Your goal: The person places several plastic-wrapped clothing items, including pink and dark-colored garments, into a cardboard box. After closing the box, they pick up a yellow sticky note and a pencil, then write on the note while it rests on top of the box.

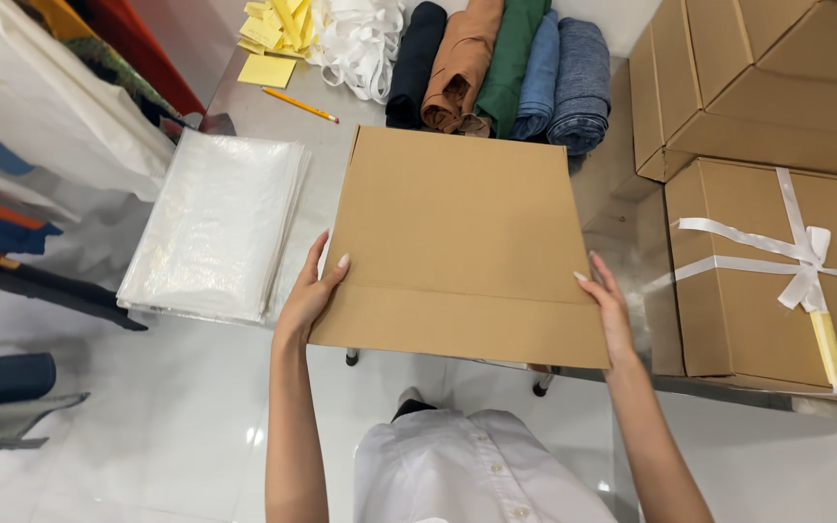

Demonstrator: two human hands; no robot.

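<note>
A flat, folded brown cardboard box (457,242) lies on the steel table (331,174) with its near edge hanging over the table's front. My left hand (310,295) grips its left edge near the front corner, thumb on top. My right hand (609,308) holds the right edge opposite, fingers along the side. Both forearms reach up from below, above my white shirt.
A stack of clear plastic bags (217,223) lies left of the box. Rolled fabrics (501,68), white ribbon (360,39), yellow notes (268,68) and a pencil (299,105) sit behind. Closed cardboard boxes (758,77) stand right, one tied with white ribbon (777,281).
</note>
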